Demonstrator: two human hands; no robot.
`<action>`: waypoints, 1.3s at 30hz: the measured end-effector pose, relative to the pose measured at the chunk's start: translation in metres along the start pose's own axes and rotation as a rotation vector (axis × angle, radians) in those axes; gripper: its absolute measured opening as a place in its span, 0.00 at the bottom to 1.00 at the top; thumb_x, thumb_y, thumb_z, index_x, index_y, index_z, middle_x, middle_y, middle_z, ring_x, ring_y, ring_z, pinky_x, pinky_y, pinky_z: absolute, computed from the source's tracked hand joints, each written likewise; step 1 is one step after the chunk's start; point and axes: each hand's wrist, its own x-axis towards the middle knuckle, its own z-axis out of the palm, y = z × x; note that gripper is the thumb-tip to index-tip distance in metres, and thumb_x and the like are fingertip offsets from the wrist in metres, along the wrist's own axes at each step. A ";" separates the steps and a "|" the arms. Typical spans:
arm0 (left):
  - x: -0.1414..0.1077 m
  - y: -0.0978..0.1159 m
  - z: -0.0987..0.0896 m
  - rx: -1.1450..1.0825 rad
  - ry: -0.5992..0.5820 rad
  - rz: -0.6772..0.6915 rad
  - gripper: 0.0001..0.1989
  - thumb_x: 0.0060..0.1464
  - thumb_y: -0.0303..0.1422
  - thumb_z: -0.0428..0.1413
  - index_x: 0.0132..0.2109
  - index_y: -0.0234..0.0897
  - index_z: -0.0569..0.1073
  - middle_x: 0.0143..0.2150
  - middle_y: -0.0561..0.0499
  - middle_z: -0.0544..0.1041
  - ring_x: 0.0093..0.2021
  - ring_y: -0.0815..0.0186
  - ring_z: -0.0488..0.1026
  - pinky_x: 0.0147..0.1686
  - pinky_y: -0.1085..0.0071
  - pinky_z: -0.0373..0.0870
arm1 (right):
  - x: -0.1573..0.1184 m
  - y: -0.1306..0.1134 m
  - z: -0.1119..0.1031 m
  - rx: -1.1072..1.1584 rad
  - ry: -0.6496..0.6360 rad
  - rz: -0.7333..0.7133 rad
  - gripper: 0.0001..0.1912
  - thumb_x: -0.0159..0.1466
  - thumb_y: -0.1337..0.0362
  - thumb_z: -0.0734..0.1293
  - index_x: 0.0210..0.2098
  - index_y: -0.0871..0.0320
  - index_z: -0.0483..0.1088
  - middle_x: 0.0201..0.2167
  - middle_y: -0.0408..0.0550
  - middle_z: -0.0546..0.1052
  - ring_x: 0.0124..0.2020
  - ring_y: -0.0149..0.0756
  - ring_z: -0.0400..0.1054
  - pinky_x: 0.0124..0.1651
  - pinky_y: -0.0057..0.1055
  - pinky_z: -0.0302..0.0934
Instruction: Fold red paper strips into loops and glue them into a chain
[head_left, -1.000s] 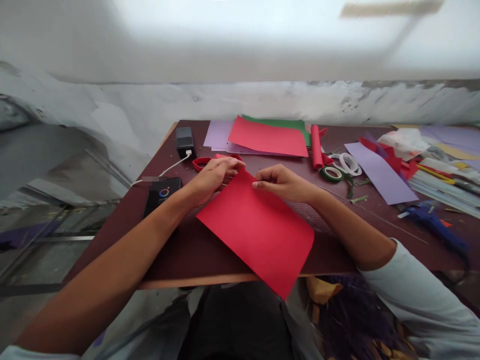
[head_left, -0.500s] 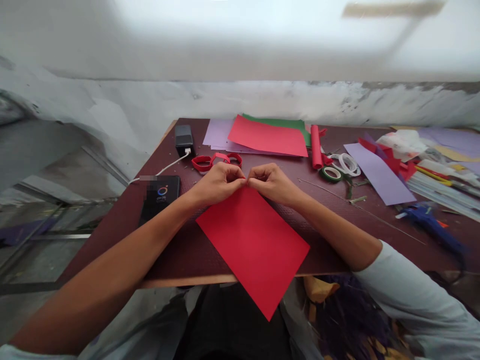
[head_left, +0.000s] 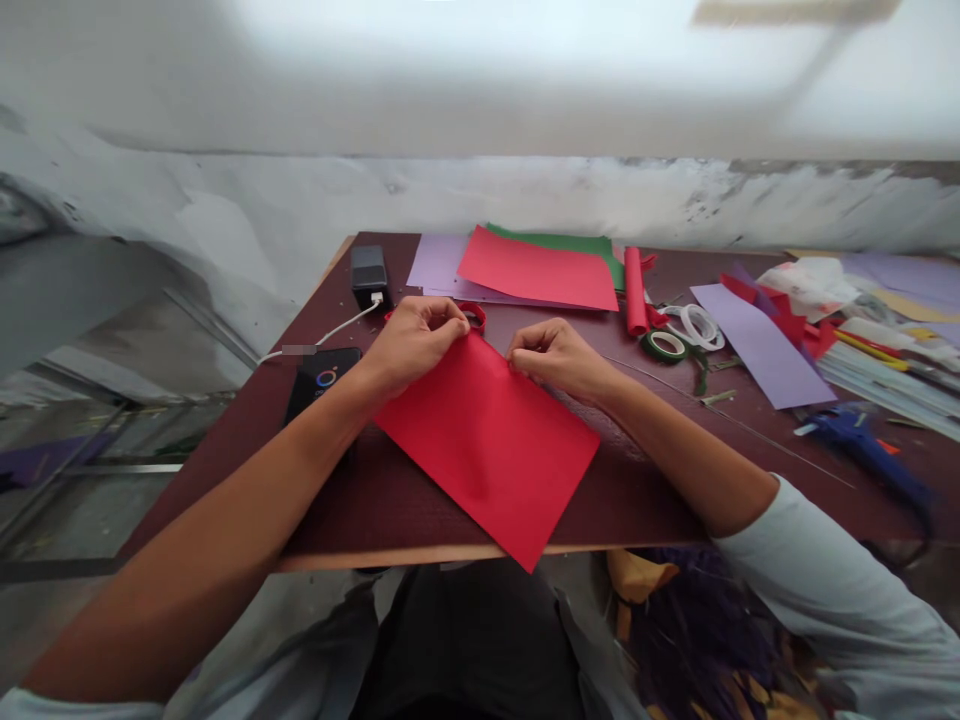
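Your left grip (head_left: 420,342) is pinched on the far corner of the red sheet (head_left: 487,440), while your right grip (head_left: 551,358) is closed on the same sheet's edge a little to the right. The sheet slants across the tabletop (head_left: 397,515) in front of you, its nearest corner poking out past the front edge. Just beyond your left grip sits a red loop (head_left: 481,324), partly hidden from view. Beside your left forearm (head_left: 300,460) lies a dark phone (head_left: 324,375), and farther back a black box (head_left: 368,275) has a white cable (head_left: 349,323) plugged into it. Past your right grip lies a red roll (head_left: 635,290), with a green tape roll (head_left: 651,350) and a white tape roll (head_left: 685,322) near it. At the back, a second red sheet (head_left: 540,272) overlaps lilac sheets (head_left: 435,262) and a green sheet (head_left: 570,244). Farther right, a lilac strip (head_left: 765,345) lies near a blue glue gun (head_left: 859,442) whose handle is blurred
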 end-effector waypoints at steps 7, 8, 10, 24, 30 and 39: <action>0.015 -0.013 -0.024 -0.040 0.322 -0.067 0.08 0.52 0.27 0.60 0.26 0.38 0.75 0.26 0.53 0.74 0.26 0.69 0.68 0.26 0.72 0.62 | 0.003 0.006 -0.016 -0.060 -0.002 -0.002 0.09 0.56 0.64 0.66 0.20 0.56 0.69 0.18 0.40 0.64 0.21 0.26 0.52 0.24 0.30 0.43; 0.016 -0.015 -0.025 -0.047 0.345 -0.072 0.08 0.52 0.27 0.60 0.26 0.38 0.75 0.26 0.53 0.74 0.27 0.68 0.68 0.26 0.72 0.62 | 0.004 0.007 -0.020 -0.066 0.002 -0.008 0.09 0.56 0.65 0.66 0.20 0.56 0.68 0.18 0.40 0.64 0.21 0.26 0.51 0.25 0.30 0.42; 0.017 -0.018 -0.026 -0.055 0.384 -0.077 0.08 0.52 0.27 0.60 0.26 0.39 0.75 0.26 0.53 0.74 0.27 0.68 0.68 0.25 0.72 0.63 | 0.004 0.010 -0.032 -0.113 0.016 -0.008 0.09 0.57 0.66 0.66 0.21 0.56 0.68 0.19 0.40 0.65 0.22 0.27 0.52 0.25 0.31 0.44; 0.000 -0.017 0.008 -0.035 -0.024 0.017 0.08 0.54 0.35 0.64 0.34 0.35 0.82 0.33 0.47 0.83 0.33 0.63 0.79 0.33 0.69 0.73 | 0.008 0.007 -0.051 -0.514 0.269 -0.217 0.03 0.61 0.64 0.69 0.32 0.56 0.74 0.27 0.43 0.75 0.29 0.32 0.64 0.34 0.33 0.58; -0.007 -0.010 0.020 0.044 -0.131 0.147 0.05 0.56 0.33 0.61 0.37 0.35 0.79 0.35 0.46 0.84 0.36 0.61 0.82 0.38 0.67 0.75 | 0.016 0.002 -0.004 -0.492 0.115 -0.551 0.05 0.65 0.67 0.66 0.31 0.56 0.69 0.29 0.43 0.72 0.30 0.32 0.61 0.38 0.33 0.57; -0.011 -0.010 0.026 0.101 -0.097 0.237 0.04 0.56 0.32 0.57 0.35 0.38 0.77 0.33 0.50 0.80 0.34 0.64 0.77 0.34 0.68 0.73 | 0.015 0.003 -0.004 -0.450 0.112 -0.598 0.06 0.61 0.68 0.67 0.27 0.54 0.67 0.27 0.41 0.70 0.29 0.32 0.59 0.36 0.33 0.54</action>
